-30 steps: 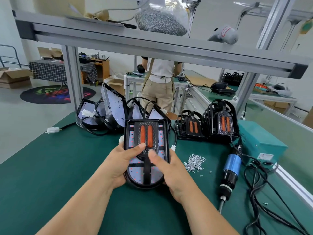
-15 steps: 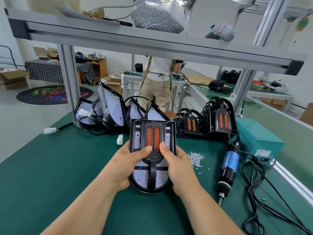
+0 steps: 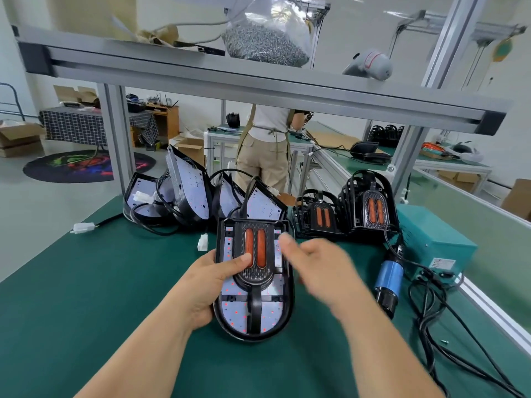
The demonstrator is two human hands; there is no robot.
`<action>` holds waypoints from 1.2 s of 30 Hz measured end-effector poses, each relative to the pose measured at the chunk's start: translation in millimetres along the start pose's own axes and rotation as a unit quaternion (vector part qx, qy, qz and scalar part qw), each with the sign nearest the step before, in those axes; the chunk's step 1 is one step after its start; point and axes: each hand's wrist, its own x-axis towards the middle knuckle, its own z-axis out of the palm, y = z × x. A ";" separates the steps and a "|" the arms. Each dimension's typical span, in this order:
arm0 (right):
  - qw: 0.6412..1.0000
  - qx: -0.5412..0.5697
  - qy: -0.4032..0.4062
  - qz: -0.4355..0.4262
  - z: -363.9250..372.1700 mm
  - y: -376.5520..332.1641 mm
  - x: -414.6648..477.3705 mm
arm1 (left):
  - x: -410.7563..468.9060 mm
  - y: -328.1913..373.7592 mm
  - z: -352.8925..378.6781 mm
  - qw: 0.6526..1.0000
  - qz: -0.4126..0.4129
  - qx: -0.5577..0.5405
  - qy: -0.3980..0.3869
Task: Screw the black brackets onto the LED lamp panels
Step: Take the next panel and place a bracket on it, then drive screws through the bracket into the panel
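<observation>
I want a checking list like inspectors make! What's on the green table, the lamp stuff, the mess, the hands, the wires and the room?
Surface: green bench mat.
Job's things: LED lamp panel with black bracket laid on it; bare panels and spare brackets behind; electric screwdriver at right.
Clutter: one loose screw; bag of screws on the shelf.
Hands: left hand grips the panel's edge, thumb on the bracket; right hand blurred, off the panel, holding nothing seen.
Cables: black cords tangled at right; white plug at left.
Surroundings: teal power box; a person standing behind.
</observation>
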 end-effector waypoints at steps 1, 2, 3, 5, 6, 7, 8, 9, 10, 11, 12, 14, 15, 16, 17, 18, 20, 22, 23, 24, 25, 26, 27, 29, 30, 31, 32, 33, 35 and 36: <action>0.999 0.012 0.039 0.006 -18.8 1.3 2.1 | -0.4 -0.6 1.2 1.000 -0.009 0.008 0.001; 0.997 0.025 0.074 0.019 -38.8 4.2 3.5 | -0.8 -1.2 2.4 1.000 -0.020 0.015 0.001; 0.994 0.031 0.102 0.037 -57.7 9.8 4.4 | -1.4 -1.7 3.7 0.999 -0.032 0.020 -0.001; 0.988 0.007 0.129 0.087 -88.0 30.5 5.0 | -2.2 -1.5 5.4 0.998 -0.051 0.034 -0.003; 0.984 -0.022 0.128 0.118 -97.1 43.8 4.5 | -2.6 -1.1 6.1 0.997 -0.059 0.040 -0.002; 0.980 -0.059 0.120 0.147 -101.9 57.0 3.0 | -3.3 -0.6 7.1 0.997 -0.066 0.046 0.000; 0.974 -0.092 0.113 0.171 -102.8 68.7 0.5 | -4.1 0.5 7.9 0.996 -0.073 0.054 0.002; 0.969 -0.118 0.107 0.187 -100.8 79.1 -2.3 | -4.8 1.3 8.7 0.995 -0.080 0.062 0.005; 0.964 -0.141 0.109 0.199 -97.3 87.3 -4.9 | -5.7 2.2 9.2 0.993 -0.087 0.074 0.006; 0.958 -0.162 0.114 0.207 -93.2 92.5 -7.3 | -6.7 2.9 9.8 0.992 -0.095 0.087 0.006; 0.954 -0.172 0.119 0.214 -88.7 94.9 -8.6 | -8.3 3.6 10.7 0.989 -0.105 0.103 0.006; 0.955 -0.151 0.124 0.222 -79.9 97.1 -7.6 | -11.4 4.5 12.5 0.983 -0.122 0.133 0.008; 0.956 -0.140 0.122 0.225 -75.9 97.7 -5.7 | -13.1 4.5 13.7 0.981 -0.128 0.146 0.008; 0.956 -0.142 0.116 0.227 -72.6 97.3 -4.2 | -14.9 4.6 14.9 0.979 -0.130 0.156 0.007; 0.956 -0.151 0.109 0.227 -69.6 97.6 -2.4 | -16.5 4.4 16.2 0.978 -0.130 0.164 0.007; 0.955 -0.160 0.103 0.226 -67.3 98.2 -0.6 | -17.9 4.1 17.1 0.977 -0.130 0.171 0.010; 0.955 -0.165 0.099 0.227 -65.0 98.8 1.6 | -20.7 3.8 19.1 0.974 -0.135 0.179 0.019; 0.957 -0.140 0.110 0.228 -63.5 99.7 1.6 | -23.3 3.5 21.0 0.973 -0.146 0.178 0.020; 0.958 -0.116 0.125 0.229 -62.6 101.4 0.3 | -24.8 3.3 22.1 0.972 -0.150 0.177 0.020; 0.959 -0.080 0.148 0.229 -61.9 103.3 -2.7 | -26.7 3.4 23.4 0.972 -0.153 0.178 0.020; 0.958 -0.034 0.172 0.226 -61.9 105.3 -6.2 | -28.3 3.2 24.5 0.971 -0.153 0.181 0.019; 0.957 0.019 0.190 0.219 -62.7 106.7 -9.3 | -29.7 3.1 25.3 0.970 -0.150 0.188 0.023; 0.954 0.077 0.200 0.209 -64.2 107.1 -12.1 | -31.1 3.0 26.4 0.969 -0.144 0.197 0.033; 0.940 0.206 0.200 0.184 -68.0 104.5 -16.4 | -33.6 2.9 29.0 0.968 -0.127 0.209 0.061; 0.924 0.281 0.197 0.171 -68.9 101.6 -17.9 | -35.4 2.9 30.7 0.967 -0.120 0.213 0.067; 0.898 0.363 0.193 0.159 -68.7 98.4 -17.7 | -37.4 2.9 32.4 0.968 -0.115 0.213 0.068; 0.859 0.452 0.188 0.149 -67.2 95.5 -17.1 | -39.1 3.0 33.7 0.969 -0.112 0.212 0.068; 0.813 0.534 0.186 0.142 -65.1 91.9 -17.0 | -40.9 3.0 35.0 0.969 -0.110 0.210 0.069; 0.734 0.639 0.186 0.134 -62.7 85.1 -18.2 | -45.1 1.1 36.0 0.967 -0.106 0.216 0.078; 0.714 0.662 0.183 0.133 -62.7 83.9 -17.8 | -47.7 -0.4 36.3 0.966 -0.105 0.220 0.085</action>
